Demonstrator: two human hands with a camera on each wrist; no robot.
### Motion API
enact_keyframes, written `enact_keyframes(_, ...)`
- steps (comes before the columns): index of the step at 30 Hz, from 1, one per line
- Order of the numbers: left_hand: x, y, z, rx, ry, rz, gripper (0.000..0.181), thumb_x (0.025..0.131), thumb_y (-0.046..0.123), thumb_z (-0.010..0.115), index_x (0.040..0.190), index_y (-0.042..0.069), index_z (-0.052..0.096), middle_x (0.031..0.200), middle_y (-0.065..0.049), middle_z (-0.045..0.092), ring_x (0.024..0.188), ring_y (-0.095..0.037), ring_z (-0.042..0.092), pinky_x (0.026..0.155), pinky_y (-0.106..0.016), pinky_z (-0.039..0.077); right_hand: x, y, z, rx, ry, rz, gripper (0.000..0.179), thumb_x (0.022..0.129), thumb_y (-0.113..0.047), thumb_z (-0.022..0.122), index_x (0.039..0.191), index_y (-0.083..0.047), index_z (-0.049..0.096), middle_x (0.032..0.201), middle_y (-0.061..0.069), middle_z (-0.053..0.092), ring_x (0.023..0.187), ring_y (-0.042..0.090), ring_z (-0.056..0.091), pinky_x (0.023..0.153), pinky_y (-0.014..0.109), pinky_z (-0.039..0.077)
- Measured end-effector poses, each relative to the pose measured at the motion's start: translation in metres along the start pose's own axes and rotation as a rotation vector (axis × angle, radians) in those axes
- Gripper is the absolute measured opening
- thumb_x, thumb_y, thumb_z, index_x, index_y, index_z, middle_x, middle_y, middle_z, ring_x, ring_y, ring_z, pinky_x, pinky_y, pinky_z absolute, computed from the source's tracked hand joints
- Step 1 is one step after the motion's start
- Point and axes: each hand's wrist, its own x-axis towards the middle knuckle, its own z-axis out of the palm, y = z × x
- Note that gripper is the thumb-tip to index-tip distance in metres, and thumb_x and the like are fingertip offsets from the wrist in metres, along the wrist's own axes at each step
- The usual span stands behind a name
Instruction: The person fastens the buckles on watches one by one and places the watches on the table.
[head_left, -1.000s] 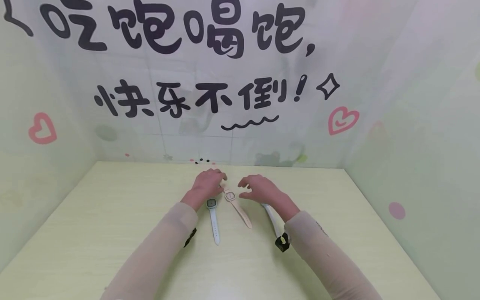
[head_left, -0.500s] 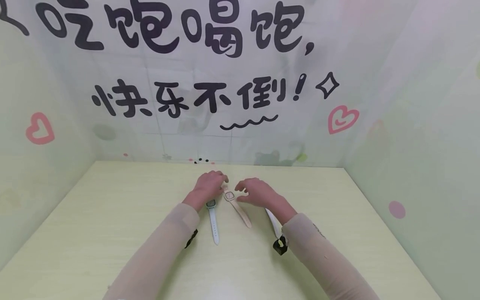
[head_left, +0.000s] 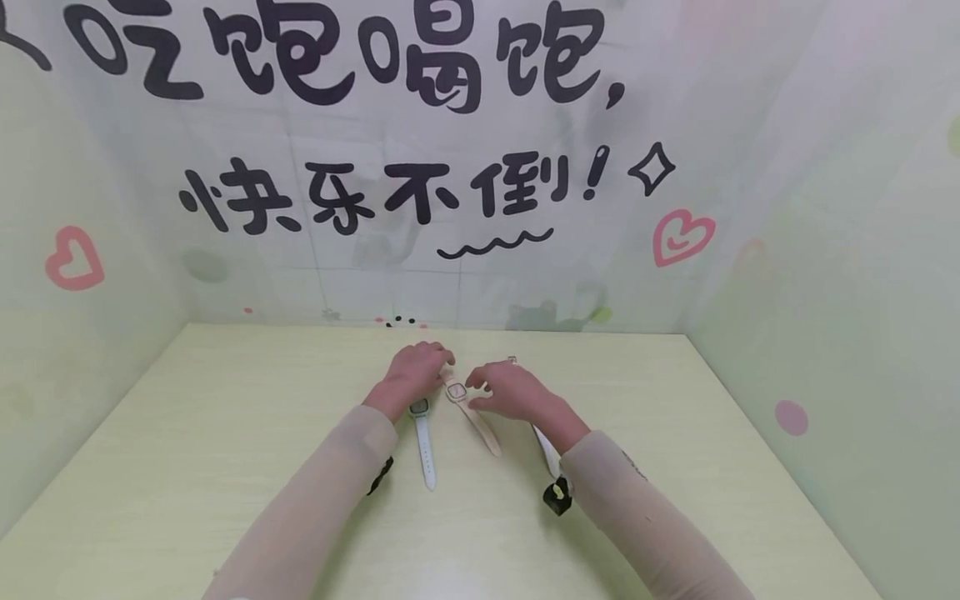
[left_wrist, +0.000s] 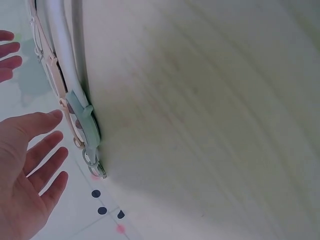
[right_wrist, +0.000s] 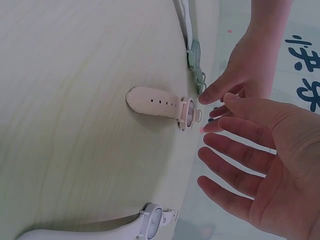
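Three wristwatches lie side by side on the table. The mint-cased watch (head_left: pixel 424 454) with a pale strap is at left, its upper part covered by my left hand (head_left: pixel 414 373). A pink watch (head_left: pixel 457 392) lies in the middle, strap slanting toward me. My right hand (head_left: pixel 512 390) hovers at its right side, fingers loosely bent and apart, holding nothing. Beneath that hand and wrist runs a white watch (right_wrist: pixel 151 223), mostly hidden in the head view. In the left wrist view, the left fingers (left_wrist: pixel 45 152) are spread beside the watches, with nothing held.
The pale wooden table (head_left: pixel 247 433) meets a printed back wall (head_left: pixel 480 287) just beyond the hands. Side walls (head_left: pixel 810 333) close it in at left and right. A black wrist-camera piece (head_left: pixel 557 497) hangs below the right cuff.
My right hand has shifted left and slightly nearer me, toward the pink watch, uncovering the white watch's buckle end. My left hand has hardly moved.
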Motion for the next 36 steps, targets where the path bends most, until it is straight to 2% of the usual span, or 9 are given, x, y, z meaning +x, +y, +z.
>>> enact_keyframes(9,-0.001,0.002,0.002,-0.006,0.000,0.004,0.032,0.092,0.014,0.071,0.124,0.013,0.068,0.132,-0.012,0.064,0.114,-0.031,0.063,0.092,-0.045,0.056,-0.003,0.002,0.005,0.031,-0.012,-0.001,0.033,0.093,-0.021,0.070,0.123,-0.006,0.068,0.119,0.009,0.072,0.111,0.025,0.067,0.098,0.040,0.054)
enact_keyframes(16,-0.003,0.003,0.005,-0.030,0.008,-0.010,0.025,0.093,0.013,0.069,0.118,0.011,0.070,0.122,-0.011,0.069,0.106,-0.030,0.067,0.088,-0.042,0.057,-0.005,0.002,0.011,0.030,-0.031,0.030,0.032,0.094,-0.021,0.069,0.123,-0.009,0.068,0.118,0.006,0.072,0.110,0.022,0.067,0.098,0.038,0.054)
enact_keyframes(20,-0.004,0.004,0.007,-0.027,0.014,-0.013,0.021,0.094,0.010,0.067,0.115,0.011,0.071,0.115,-0.009,0.071,0.101,-0.029,0.068,0.086,-0.042,0.057,-0.005,0.001,0.015,0.025,-0.033,0.050,0.030,0.093,-0.020,0.070,0.122,-0.010,0.069,0.117,0.005,0.072,0.105,0.020,0.068,0.093,0.035,0.056)
enact_keyframes(26,-0.002,0.007,0.010,-0.005,0.025,-0.036,0.020,0.096,0.006,0.063,0.113,0.012,0.071,0.114,-0.009,0.072,0.101,-0.028,0.069,0.088,-0.042,0.057,-0.005,0.001,0.026,0.003,-0.057,0.111,0.032,0.090,-0.023,0.075,0.120,-0.013,0.071,0.113,0.003,0.067,0.090,0.012,0.061,0.081,0.027,0.055)
enact_keyframes(33,0.002,0.009,0.013,0.022,0.048,-0.046,0.018,0.093,0.003,0.065,0.104,0.014,0.074,0.107,-0.007,0.073,0.093,-0.024,0.068,0.083,-0.040,0.058,-0.003,-0.004,0.031,0.002,-0.076,0.209,0.038,0.087,-0.023,0.078,0.121,-0.013,0.068,0.098,-0.001,0.067,0.082,0.012,0.057,0.076,0.025,0.051)
enact_keyframes(36,0.003,0.009,0.013,0.036,0.057,-0.042,0.017,0.091,0.003,0.066,0.101,0.015,0.074,0.102,-0.006,0.073,0.091,-0.023,0.068,0.081,-0.039,0.058,-0.004,-0.007,0.031,-0.012,-0.066,0.212,0.033,0.089,-0.018,0.075,0.121,-0.012,0.066,0.098,0.001,0.068,0.082,0.013,0.056,0.075,0.025,0.051)
